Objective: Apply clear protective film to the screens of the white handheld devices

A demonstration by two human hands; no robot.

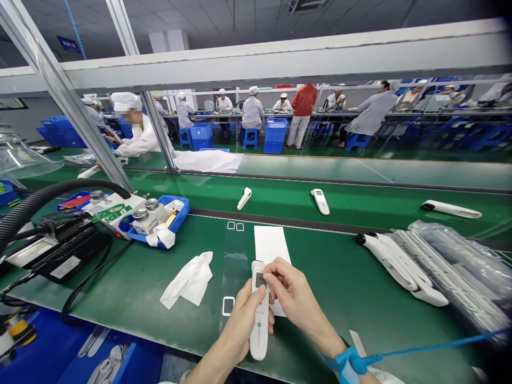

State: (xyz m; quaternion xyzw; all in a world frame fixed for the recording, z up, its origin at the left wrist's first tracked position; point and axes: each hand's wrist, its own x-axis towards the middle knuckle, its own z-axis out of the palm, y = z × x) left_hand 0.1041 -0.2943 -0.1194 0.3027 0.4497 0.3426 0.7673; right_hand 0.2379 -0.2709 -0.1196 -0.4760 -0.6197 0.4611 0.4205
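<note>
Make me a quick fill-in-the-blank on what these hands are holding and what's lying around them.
The left hand and right hand grip a white handheld device with a small ____ near its top end.
A blue strap circles the ____ wrist.
A crumpled white wipe lies to the ____ of the clear film strip.

Missing words: screen, right, left.

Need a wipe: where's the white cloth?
In the head view, the white cloth lies on the green workbench, left of the clear plastic strip and the person's left hand.
</note>
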